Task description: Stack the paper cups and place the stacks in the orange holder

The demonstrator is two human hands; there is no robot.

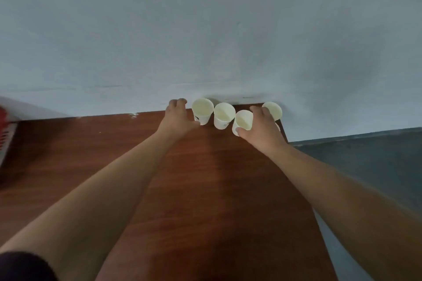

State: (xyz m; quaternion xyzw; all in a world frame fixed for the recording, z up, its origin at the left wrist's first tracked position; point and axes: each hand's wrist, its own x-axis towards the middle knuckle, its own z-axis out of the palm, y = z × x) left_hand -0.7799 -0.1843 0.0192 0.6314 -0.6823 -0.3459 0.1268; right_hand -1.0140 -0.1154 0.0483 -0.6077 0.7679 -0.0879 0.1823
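Several white paper cups stand upright in a row at the far edge of the brown wooden table (205, 189), against the wall. My left hand (178, 118) reaches to the left side of the leftmost cup (202, 110), with fingers spread and the thumb touching the cup's near wall. A second cup (224, 114) stands free in the middle. My right hand (261, 128) wraps around the third cup (243, 120), thumb low on its near side and fingers over its far rim. A fourth cup (272, 109) shows behind that hand. The red-orange slotted holder (4, 125) is cut off at the left edge.
A pale blue-grey wall (205, 29) rises directly behind the cups. The table's right edge runs just beside the right hand, with dark floor (365, 162) beyond it. A dark sleeve (20, 267) shows at the bottom left.
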